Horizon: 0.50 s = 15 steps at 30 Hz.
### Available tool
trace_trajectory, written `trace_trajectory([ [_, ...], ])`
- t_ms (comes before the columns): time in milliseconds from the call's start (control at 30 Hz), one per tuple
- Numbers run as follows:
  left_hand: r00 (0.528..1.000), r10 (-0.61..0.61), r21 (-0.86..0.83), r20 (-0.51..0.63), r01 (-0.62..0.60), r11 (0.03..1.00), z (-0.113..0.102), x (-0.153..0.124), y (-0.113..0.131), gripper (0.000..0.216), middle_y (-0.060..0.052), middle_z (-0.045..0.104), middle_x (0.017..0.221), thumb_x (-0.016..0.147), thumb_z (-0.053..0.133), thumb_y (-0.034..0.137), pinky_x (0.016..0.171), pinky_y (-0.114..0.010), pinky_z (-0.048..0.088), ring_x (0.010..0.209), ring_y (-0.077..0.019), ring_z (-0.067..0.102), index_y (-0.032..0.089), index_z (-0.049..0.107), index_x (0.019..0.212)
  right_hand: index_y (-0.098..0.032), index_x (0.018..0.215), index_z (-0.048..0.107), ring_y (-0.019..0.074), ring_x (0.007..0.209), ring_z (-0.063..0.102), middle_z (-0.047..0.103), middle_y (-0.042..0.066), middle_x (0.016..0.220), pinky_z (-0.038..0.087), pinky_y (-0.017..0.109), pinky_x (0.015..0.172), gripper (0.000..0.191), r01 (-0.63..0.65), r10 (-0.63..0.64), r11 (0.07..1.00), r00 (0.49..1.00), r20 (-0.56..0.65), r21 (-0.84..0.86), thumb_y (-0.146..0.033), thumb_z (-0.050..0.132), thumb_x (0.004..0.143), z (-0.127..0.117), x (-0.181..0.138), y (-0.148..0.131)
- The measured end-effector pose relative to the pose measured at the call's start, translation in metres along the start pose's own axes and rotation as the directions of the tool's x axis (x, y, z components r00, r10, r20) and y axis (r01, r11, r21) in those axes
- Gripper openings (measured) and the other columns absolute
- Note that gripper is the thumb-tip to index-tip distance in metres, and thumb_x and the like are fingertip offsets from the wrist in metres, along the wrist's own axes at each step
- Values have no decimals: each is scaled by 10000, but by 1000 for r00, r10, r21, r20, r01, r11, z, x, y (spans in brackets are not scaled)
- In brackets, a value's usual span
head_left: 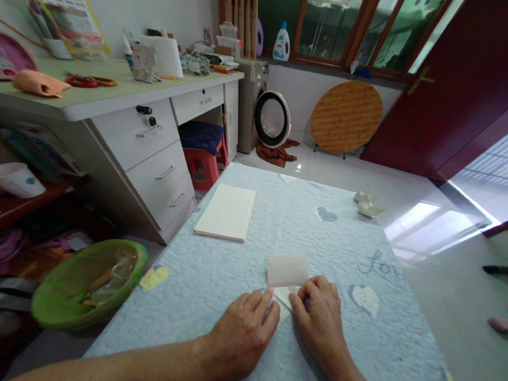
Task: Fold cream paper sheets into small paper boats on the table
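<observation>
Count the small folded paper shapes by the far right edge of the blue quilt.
2: one folded paper shape at the far edge of the blue quilt, and a second folded paper shape just nearer, beside it. Others may be out of view.

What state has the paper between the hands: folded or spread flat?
Folded, it seems: the paper shows a second layer at its lower edge, touched by the left hand and right hand.
</observation>
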<state>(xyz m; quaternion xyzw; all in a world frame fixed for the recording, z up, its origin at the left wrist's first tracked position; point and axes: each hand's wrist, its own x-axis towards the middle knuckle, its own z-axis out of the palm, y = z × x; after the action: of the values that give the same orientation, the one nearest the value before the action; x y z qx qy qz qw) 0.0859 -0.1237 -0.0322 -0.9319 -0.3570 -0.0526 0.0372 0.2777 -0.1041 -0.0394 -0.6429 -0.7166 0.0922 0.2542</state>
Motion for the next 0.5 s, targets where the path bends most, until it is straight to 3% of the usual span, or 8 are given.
trace_trajectory([
  [133, 1000, 4, -42, -24, -5, 999, 0, 2, -4, 430, -190, 570, 1300, 930, 453, 189, 806, -387, 512, 1009, -274, 566, 81, 474, 1346, -218, 670, 575, 227, 803, 497, 569, 48, 827, 357, 363, 738, 183, -1, 0, 1000, 1000, -22, -9, -232, 594, 852, 0, -1, 0],
  [333, 999, -42, -163, -1, 41, 986, 0, 7, -10, 555, -130, 590, 1272, 961, 494, 463, 874, -399, 476, 1054, -271, 521, 100, 459, 1379, -219, 665, 578, 235, 826, 490, 570, 51, 844, 348, 366, 744, 182, -28, 28, 1000, 1000, -14, -11, -225, 600, 845, 0, -1, 0],
  [500, 998, -63, -168, 31, 67, 983, 0, 7, -9, 589, -115, 576, 1280, 944, 516, 502, 890, -419, 458, 1053, -274, 500, 116, 453, 1383, -207, 836, 600, 252, 873, 476, 562, 59, 898, 351, 376, 765, 32, -24, 22, 999, 998, -53, -37, -191, 617, 815, 0, -3, -2],
])
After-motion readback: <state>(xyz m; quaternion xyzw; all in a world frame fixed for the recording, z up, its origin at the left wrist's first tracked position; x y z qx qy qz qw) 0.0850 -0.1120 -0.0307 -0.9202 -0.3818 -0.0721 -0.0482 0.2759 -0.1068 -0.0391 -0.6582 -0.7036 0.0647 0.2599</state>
